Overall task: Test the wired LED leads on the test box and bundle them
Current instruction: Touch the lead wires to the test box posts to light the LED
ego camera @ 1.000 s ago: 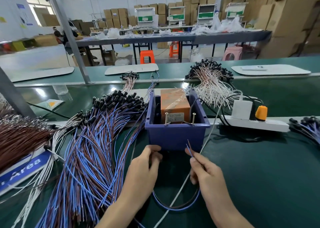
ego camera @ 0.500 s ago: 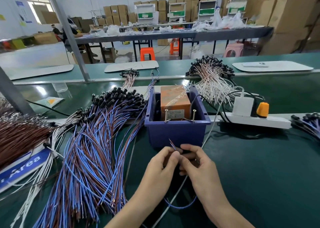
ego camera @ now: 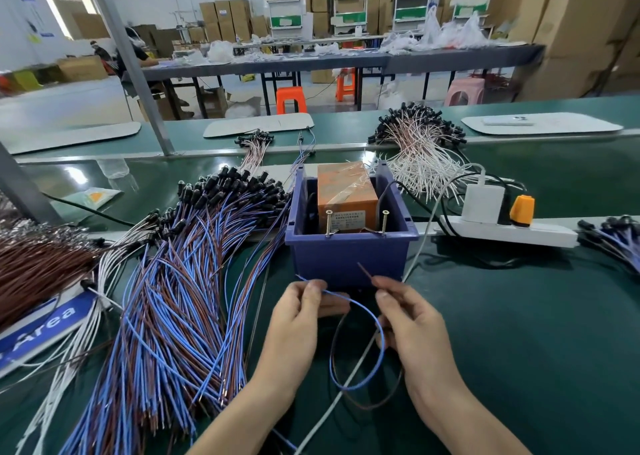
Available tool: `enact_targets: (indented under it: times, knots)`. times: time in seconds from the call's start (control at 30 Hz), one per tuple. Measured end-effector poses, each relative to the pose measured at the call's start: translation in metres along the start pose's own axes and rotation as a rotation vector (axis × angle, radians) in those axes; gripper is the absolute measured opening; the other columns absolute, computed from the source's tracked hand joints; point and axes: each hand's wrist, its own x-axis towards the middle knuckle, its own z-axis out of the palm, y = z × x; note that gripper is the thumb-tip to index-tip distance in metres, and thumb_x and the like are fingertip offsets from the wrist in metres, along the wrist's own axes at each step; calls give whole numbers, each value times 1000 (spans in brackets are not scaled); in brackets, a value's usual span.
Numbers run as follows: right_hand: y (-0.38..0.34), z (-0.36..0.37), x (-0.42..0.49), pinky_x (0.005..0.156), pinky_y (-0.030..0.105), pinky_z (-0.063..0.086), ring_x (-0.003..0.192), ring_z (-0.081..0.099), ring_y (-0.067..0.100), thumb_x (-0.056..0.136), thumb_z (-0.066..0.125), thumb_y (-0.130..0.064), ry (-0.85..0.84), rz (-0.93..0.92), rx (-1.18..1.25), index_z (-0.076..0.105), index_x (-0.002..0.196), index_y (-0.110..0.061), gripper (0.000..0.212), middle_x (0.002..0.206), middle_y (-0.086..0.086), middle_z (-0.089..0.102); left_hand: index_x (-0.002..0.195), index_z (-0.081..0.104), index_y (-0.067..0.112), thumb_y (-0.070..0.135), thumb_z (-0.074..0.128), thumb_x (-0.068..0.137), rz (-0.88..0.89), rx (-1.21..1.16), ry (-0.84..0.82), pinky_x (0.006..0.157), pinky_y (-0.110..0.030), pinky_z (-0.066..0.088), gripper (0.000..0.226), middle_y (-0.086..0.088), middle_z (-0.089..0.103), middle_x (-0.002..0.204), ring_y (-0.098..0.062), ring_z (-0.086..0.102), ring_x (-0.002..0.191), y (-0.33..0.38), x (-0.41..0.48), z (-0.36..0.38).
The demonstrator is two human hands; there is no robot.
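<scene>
Our left grip pinches the blue wire, our right grip the brown wire, just before the test box; we judge the test not yet done; the pile of leads at left lies unbundled.

lead pile left of test box | power strip right | 2 screws at its front wall
</scene>
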Motion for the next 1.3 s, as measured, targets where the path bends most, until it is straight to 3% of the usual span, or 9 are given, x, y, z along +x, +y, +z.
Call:
enact_targets:
  times: [0.1,0.2,0.5,0.57,0.63,0.8,1.0,1.17,1.3]
  knots:
    - [-2,-5,3,42,21,41,49,49,6,102,58,-14,62,-31,88,77,96,-39,31,60,-7,55,107,60,12,17,42,109,18,-11,71,77,-26,57,19,5,65,70,-13,69,67,-2,3,-3]
    - [-3,-7,2,39,20,37,51,49,4,103,56,-17,87,-50,106,76,98,-39,31,69,-12,60,102,59,14,18,41,109,-10,-78,113,74,-27,58,20,3,73,83,-14,71,72,0,5,-4]
    - [-12,-5,-7,49,19,48,65,63,7,106,50,-15,131,-260,-51,68,117,-35,29,95,-9,71,97,53,13,14,37,109,-392,-749,37,51,-31,60,21,-10,75,81,-24,75,66,25,5,-14]
    - [-13,-4,-9,53,19,51,70,66,7,105,51,-17,140,-300,-92,67,118,-34,27,97,-10,72,100,59,13,14,47,101,-533,-838,-36,36,-19,46,12,3,53,62,-10,55,40,29,4,-23]
    - [-13,-5,-10,57,19,53,75,68,7,105,51,-20,158,-326,-131,68,115,-34,23,97,-12,73,110,64,12,14,54,91,-562,-770,-107,29,-14,23,22,5,33,60,-4,30,36,29,3,-32]
    - [-13,-10,-6,61,20,54,76,65,5,105,52,-24,213,-365,-163,68,110,-33,19,96,-13,72,123,68,16,4,37,101,-285,-330,-140,32,-17,21,40,2,39,63,-7,24,42,27,4,-38]
    - [-9,-10,-4,69,35,54,81,61,11,106,48,-31,248,-412,-226,61,110,-43,18,91,-12,63,110,51,10,10,44,108,129,83,-46,40,-28,40,7,-6,75,97,-13,37,38,24,0,-32]
    - [-8,-7,-4,80,23,52,97,61,9,107,43,-15,224,-496,-305,54,118,-49,37,109,-14,58,100,59,25,25,55,104,319,171,169,41,-32,41,6,-2,73,83,-16,38,42,21,5,-35]
    - [-7,-7,6,77,12,50,93,64,8,106,44,-11,211,-592,-402,56,135,-26,35,109,-14,60,102,56,29,33,52,104,448,263,233,53,-46,46,6,7,76,88,-33,45,55,23,14,-27]
